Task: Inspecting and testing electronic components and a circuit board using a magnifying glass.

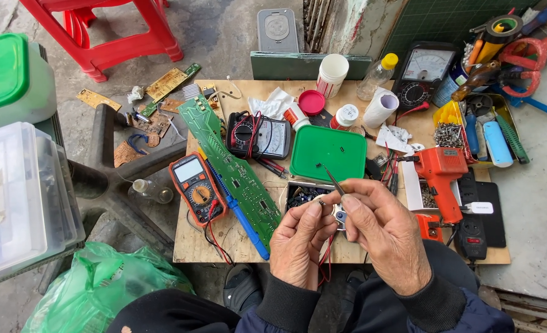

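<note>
A thin metal pair of tweezers [334, 180] is pinched between the closed fingers of the right hand [384, 231], its pointed tip raised over the square green plastic lid [328, 153]. A small, round metallic part [338, 214] is gripped by the curled fingers of the left hand [299, 242], above the front edge of the rough wooden counter [193, 243]. A long green circuit board [230, 163] is laid beside an orange multimeter [197, 188].

A low wooden bench [193, 243] fills the frame's middle. On it lie a long green circuit board [230, 166], an orange multimeter [196, 188] at left, a green lid [328, 153] at centre, and an orange soldering gun [443, 176] at right.
</note>
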